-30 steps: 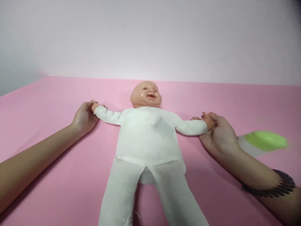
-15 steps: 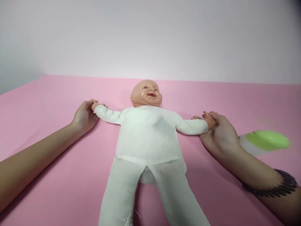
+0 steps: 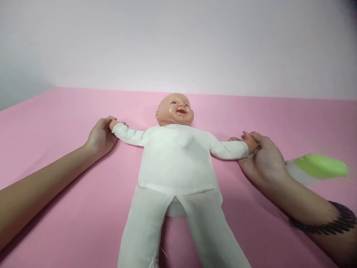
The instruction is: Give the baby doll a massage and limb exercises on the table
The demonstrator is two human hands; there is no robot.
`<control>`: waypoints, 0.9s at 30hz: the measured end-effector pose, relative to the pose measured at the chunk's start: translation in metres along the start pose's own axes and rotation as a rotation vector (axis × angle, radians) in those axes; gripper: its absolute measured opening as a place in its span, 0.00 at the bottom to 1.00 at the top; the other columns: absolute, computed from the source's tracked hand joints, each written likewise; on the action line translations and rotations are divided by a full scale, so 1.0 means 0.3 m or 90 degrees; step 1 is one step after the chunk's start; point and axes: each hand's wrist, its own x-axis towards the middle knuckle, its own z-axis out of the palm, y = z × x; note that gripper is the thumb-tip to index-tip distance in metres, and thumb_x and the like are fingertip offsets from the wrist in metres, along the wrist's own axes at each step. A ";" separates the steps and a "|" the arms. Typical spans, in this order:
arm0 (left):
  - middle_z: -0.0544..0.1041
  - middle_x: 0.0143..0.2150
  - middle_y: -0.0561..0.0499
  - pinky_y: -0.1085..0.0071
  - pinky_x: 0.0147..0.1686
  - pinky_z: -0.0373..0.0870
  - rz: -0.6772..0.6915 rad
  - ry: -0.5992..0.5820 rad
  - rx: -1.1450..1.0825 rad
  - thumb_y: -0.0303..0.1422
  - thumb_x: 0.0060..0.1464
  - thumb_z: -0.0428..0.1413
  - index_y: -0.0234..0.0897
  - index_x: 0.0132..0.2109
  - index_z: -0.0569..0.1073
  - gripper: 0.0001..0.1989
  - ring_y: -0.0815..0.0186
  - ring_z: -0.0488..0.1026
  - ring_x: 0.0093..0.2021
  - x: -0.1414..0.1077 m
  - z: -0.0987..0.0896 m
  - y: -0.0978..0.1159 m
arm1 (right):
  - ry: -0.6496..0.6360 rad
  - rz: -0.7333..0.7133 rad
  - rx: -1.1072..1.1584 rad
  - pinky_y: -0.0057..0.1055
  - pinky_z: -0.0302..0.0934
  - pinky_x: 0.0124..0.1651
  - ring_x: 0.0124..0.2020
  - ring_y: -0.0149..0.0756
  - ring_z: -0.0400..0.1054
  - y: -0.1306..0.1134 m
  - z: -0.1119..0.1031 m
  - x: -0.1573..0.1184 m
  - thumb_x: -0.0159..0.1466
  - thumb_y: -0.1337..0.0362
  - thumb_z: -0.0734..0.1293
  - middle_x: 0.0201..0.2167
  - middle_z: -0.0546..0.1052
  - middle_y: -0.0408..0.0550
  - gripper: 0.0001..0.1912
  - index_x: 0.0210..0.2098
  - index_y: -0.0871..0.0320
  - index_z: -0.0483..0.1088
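Observation:
A baby doll (image 3: pixel 178 160) with a hard plastic head and a white cloth body lies on its back, its arms stretched out sideways. My left hand (image 3: pixel 100 138) grips the doll's hand on the left, with the thumb on top and the fingers under the small arm. On the other side, my right hand (image 3: pixel 263 158) holds the doll's other hand, palm up, its fingers passing beneath the white sleeve. The doll's feet lie beyond the lower edge of the view.
The doll rests on a pink tabletop (image 3: pixel 69 208) that meets a pale wall (image 3: pixel 178 44) at the back. A white bottle with a lime-green part (image 3: pixel 320 166) lies just behind my right wrist, partly hidden by it. A dark coiled band (image 3: pixel 334 219) circles my right forearm.
Both hands keep their hold on the doll's hands. The whole picture has shifted only very slightly; the doll's pose looks the same.

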 end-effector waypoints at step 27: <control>0.75 0.34 0.49 0.63 0.55 0.76 0.005 -0.008 -0.003 0.28 0.62 0.50 0.37 0.35 0.69 0.07 0.63 0.79 0.43 0.002 0.001 0.001 | -0.006 -0.003 -0.008 0.26 0.75 0.38 0.34 0.27 0.71 0.003 -0.001 0.004 0.70 0.73 0.58 0.41 0.72 0.44 0.12 0.31 0.55 0.65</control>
